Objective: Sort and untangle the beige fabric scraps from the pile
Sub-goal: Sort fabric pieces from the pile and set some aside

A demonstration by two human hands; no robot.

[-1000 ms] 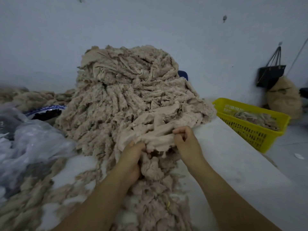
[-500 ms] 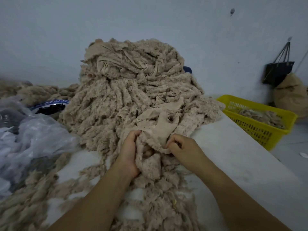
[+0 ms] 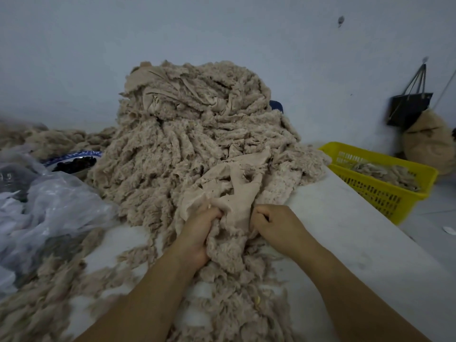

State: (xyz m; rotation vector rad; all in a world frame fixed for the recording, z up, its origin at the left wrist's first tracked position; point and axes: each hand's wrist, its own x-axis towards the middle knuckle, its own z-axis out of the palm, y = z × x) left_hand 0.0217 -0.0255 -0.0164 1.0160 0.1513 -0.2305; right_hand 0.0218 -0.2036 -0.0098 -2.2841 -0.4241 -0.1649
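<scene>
Plastic bag (image 3: pixel 49 206) far left on bench (image 3: pixel 357 248), loose beige bits around it. Pile (image 3: pixel 187 149) mid-bench, tall, fuzzy strips all knotted together. Left hand (image 3: pixel 197 230) at the pile's near foot, fingers curled into the scrap (image 3: pixel 237 191), a smoother flat piece lying on the fluffy stuff. Right hand (image 3: pixel 278 225) just beside it, clenched on the same scrap's other edge. Basket (image 3: pixel 385 193) on the right past the bench edge, some scraps inside.

Handling, my guess: scrap is light, limp and stretchy-looking with no stiffness, so it'll sag and drag neighbours along. Fuzzy strips probably cling and shed lint. Not fragile, not slippery. Best hold looks like the smooth edge, pinched firmly at two spots apart. Pull slowly so the pile's weight holds the rest back.
</scene>
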